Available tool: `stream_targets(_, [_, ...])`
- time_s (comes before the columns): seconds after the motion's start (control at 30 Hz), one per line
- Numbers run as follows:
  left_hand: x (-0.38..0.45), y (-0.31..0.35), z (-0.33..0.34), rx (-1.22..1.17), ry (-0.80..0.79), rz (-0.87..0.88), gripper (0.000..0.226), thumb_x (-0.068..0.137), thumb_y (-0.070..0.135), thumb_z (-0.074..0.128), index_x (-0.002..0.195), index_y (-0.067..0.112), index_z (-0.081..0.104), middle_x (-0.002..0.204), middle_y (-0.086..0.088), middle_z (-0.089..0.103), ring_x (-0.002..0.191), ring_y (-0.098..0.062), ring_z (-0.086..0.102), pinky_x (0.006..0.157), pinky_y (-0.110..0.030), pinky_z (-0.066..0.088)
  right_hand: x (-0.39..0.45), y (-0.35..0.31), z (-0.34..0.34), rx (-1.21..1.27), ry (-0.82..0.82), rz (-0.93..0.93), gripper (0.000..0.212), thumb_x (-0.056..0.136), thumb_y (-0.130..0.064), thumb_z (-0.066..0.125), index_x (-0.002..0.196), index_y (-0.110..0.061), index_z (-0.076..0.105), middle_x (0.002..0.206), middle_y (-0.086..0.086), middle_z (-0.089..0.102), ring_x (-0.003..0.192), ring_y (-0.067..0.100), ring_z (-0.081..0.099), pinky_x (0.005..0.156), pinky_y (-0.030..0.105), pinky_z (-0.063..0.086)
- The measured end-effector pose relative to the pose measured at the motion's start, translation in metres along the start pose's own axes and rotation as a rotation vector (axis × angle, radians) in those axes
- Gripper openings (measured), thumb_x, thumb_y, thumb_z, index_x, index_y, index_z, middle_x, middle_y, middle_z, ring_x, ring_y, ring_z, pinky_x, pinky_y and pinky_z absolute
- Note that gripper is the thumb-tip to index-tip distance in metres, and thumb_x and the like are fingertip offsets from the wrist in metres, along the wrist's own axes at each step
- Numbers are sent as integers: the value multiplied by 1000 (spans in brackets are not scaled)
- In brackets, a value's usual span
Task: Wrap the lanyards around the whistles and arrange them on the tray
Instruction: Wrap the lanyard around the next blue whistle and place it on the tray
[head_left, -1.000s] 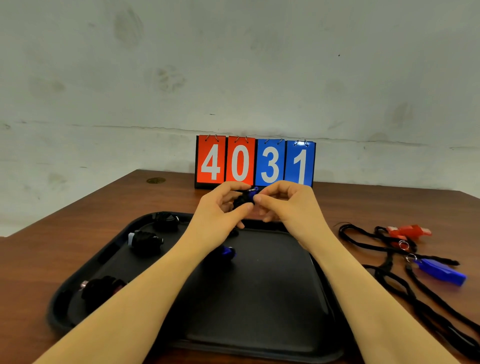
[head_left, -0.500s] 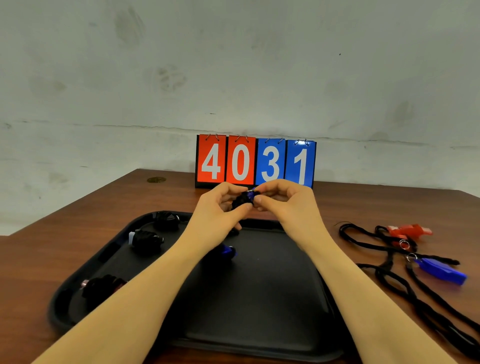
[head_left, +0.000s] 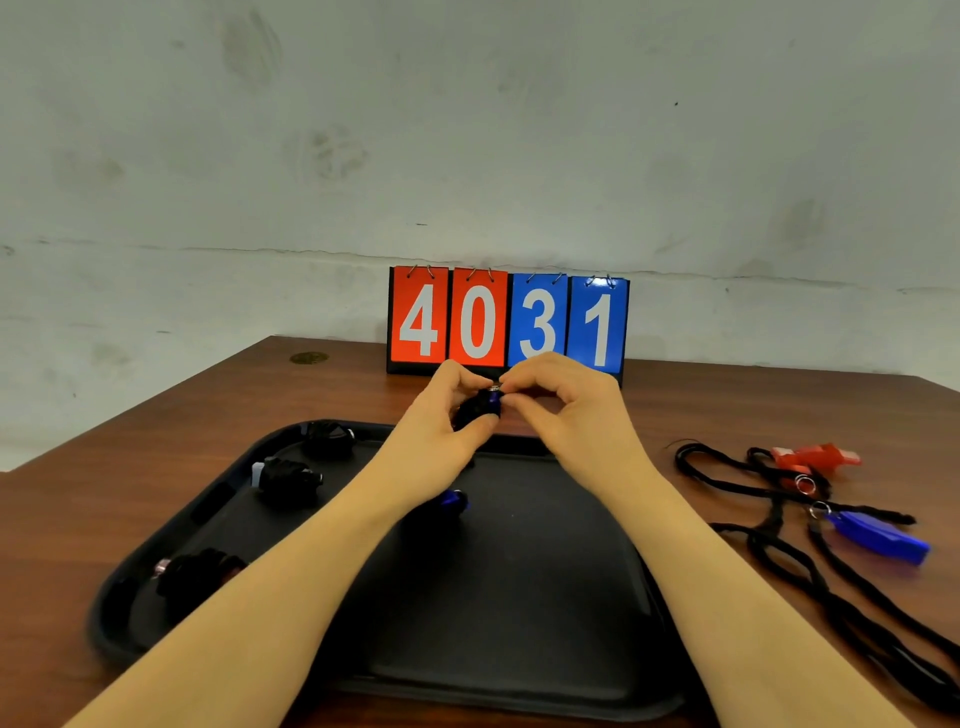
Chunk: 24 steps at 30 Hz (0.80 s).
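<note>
Barely shifting since a second ago, both hands, left (head_left: 441, 415) and right (head_left: 558, 402), are pinching a blue whistle (head_left: 480, 408) above the tray (head_left: 519, 649), evidently securing its wrapped lanyard.

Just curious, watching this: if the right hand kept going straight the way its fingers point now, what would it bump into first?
The right hand points toward the left hand, with the wrapped whistle pinched between them. It already touches that whistle, so it would push into it, then the left hand's fingers. Depth is hard to judge.

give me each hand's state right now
Left hand: grips the lanyard-wrapped blue whistle.
Right hand: pinches the same whistle at its ring end.
</note>
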<state>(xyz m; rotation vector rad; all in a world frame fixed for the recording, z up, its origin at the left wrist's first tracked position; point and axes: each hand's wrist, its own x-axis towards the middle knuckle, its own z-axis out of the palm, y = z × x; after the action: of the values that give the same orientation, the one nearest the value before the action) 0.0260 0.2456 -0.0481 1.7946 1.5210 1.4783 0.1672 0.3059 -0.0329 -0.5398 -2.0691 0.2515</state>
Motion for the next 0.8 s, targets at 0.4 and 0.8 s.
stream_targets(0.4, [5, 4, 4, -167, 114, -34, 15, 91, 4, 48, 89, 19, 47, 105, -11, 59, 102, -21, 58, 85, -25, 50, 0, -4, 3, 47, -20, -18, 9, 81, -5, 67, 89, -10, 69, 88, -1, 66, 85, 4, 59, 82, 7, 44])
stream_targets(0.8, [1, 6, 0, 64, 137, 53, 12, 88, 10, 55, 83, 19, 52, 92, 6, 61, 94, -5, 58, 81, -15, 43, 1, -3, 1, 118, -111, 139, 11, 80, -11, 68, 84, -19, 64, 82, -13, 60, 85, 4, 59, 78, 9, 46])
